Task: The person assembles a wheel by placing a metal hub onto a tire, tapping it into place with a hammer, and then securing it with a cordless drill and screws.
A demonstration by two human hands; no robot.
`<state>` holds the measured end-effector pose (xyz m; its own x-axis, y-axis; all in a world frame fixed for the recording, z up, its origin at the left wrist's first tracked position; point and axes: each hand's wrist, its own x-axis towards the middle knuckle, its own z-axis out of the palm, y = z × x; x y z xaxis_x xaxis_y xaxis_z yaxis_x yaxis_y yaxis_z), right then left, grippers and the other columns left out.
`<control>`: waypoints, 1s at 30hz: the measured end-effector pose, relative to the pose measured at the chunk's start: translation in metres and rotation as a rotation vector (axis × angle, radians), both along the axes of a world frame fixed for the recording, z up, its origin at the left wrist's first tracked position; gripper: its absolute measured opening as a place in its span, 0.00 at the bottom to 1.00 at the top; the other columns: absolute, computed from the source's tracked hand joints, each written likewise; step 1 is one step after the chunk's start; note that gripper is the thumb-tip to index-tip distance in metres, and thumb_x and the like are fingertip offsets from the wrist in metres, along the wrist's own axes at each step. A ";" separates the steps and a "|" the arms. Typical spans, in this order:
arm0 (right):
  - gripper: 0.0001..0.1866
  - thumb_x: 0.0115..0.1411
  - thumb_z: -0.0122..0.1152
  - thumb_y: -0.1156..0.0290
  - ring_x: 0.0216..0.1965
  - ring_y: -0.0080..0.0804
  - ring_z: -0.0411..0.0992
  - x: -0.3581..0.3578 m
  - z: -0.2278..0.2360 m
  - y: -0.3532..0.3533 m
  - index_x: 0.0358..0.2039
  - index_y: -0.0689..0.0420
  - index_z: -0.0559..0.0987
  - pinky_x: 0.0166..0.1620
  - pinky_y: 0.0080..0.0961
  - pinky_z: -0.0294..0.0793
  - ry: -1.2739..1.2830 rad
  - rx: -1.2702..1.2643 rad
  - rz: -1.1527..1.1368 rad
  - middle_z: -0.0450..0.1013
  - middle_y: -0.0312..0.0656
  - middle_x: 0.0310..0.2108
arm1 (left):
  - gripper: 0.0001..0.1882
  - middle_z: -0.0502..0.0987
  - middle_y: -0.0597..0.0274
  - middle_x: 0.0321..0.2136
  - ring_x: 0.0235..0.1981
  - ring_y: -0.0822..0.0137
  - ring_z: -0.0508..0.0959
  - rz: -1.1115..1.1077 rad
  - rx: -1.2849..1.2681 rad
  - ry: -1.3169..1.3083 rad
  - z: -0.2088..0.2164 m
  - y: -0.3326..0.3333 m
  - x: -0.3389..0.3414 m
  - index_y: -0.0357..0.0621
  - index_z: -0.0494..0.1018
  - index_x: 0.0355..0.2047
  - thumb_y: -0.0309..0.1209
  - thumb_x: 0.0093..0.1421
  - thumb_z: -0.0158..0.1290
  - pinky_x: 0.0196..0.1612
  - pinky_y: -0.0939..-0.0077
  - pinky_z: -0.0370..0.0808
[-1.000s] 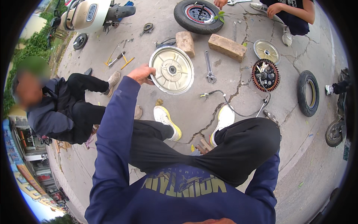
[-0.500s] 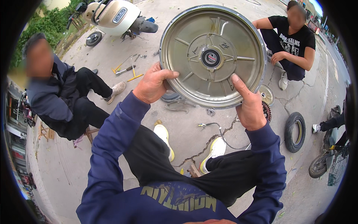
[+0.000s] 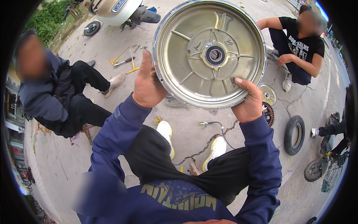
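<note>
I hold up a large round metal hub motor cover [image 3: 182, 56] with its ribbed inner face toward me. A dark ring-shaped bearing [image 3: 215, 55] sits at its centre. My left hand [image 3: 149, 84] bears against the lower left rim; its thumb points up, off the face, and its other fingers are hidden behind the cover. My right hand [image 3: 248, 102] grips the lower right rim, thumb pressed on the inner face, fingers out of sight behind. Below that hand, a toothed dark-red ring [image 3: 268, 114] and a smaller metal disc [image 3: 269, 94] show partly.
A tyre [image 3: 294, 135] stands at the right, near a cable [image 3: 220, 127]. Yellow-handled tools [image 3: 132, 66] lie at the left, beyond a seated person [image 3: 48, 89]. Another person [image 3: 298, 48] crouches far right. A cream scooter [image 3: 112, 13] stands at the back.
My left thumb has lifted off the cover's face and now points upward. The cover has tilted and turned a little, with the right hand still gripping it; the whole view has shifted slightly.
</note>
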<state>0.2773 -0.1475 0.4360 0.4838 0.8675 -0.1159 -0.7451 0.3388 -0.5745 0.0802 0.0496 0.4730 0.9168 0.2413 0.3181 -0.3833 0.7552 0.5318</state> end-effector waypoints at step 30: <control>0.23 0.62 0.57 0.69 0.47 0.39 0.79 -0.031 0.008 0.031 0.56 0.65 0.71 0.52 0.34 0.79 -0.420 -0.137 -0.063 0.76 0.51 0.48 | 0.36 0.72 0.53 0.60 0.60 0.55 0.73 0.069 -0.002 0.072 -0.074 0.034 -0.007 0.46 0.64 0.66 0.61 0.69 0.39 0.66 0.55 0.67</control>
<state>0.2465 -0.1162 0.4440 0.5650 0.8250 -0.0096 -0.4177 0.2760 -0.8657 0.0733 0.0836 0.3994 0.9187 0.3048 0.2513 -0.3949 0.7293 0.5587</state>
